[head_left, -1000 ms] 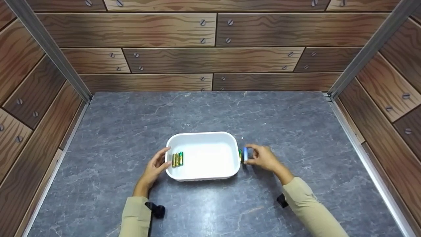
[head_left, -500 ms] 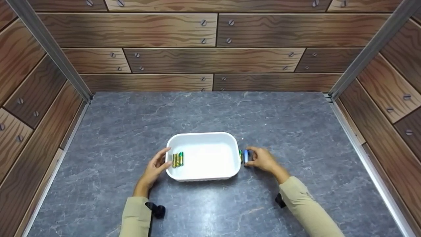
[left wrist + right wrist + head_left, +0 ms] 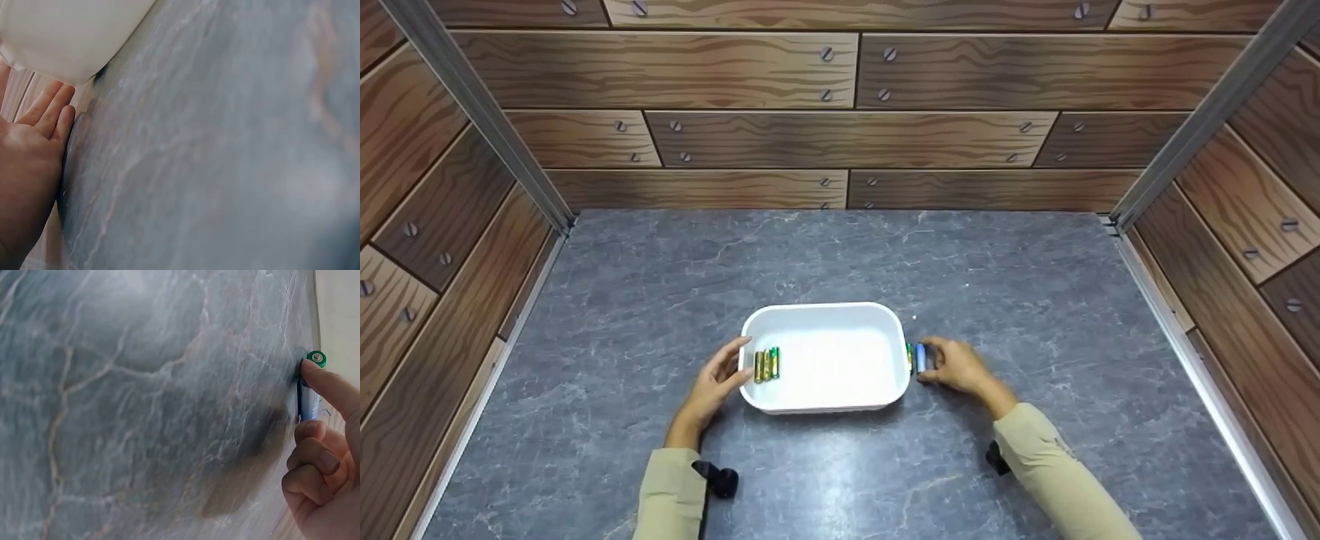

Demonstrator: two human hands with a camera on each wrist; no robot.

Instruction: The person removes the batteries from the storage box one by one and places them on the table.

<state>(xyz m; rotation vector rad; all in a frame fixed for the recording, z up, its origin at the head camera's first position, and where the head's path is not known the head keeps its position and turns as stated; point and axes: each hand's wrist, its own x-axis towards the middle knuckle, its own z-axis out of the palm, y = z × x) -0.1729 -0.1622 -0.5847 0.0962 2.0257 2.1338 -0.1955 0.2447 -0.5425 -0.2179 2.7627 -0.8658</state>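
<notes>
A white rectangular tub point(image 3: 832, 401) stands on the grey marbled tabletop. Inside it, against the left end, lie several gold-and-green batteries point(image 3: 766, 364) side by side. My left hand point(image 3: 711, 382) rests against the tub's left end, thumb and a fingertip over the rim. In the left wrist view its other fingers lie fairly straight against the outer wall. Outside the right end, my right hand point(image 3: 958, 366) pinches a blue battery point(image 3: 921, 358) by its two ends. A green battery point(image 3: 316, 358) lies between the blue one and the tub wall, partly hidden.
Wood-patterned panels point(image 3: 840, 139) rise behind and at both sides, with metal corner posts point(image 3: 1192, 120). Tabletop point(image 3: 840, 255) surrounds the tub. Black wrist cameras point(image 3: 724, 482) sit at both cuffs.
My right hand has moved slightly toward me and downward with the blue battery, which now lies more level beside the green one. My left hand and the tub have hardly moved.
</notes>
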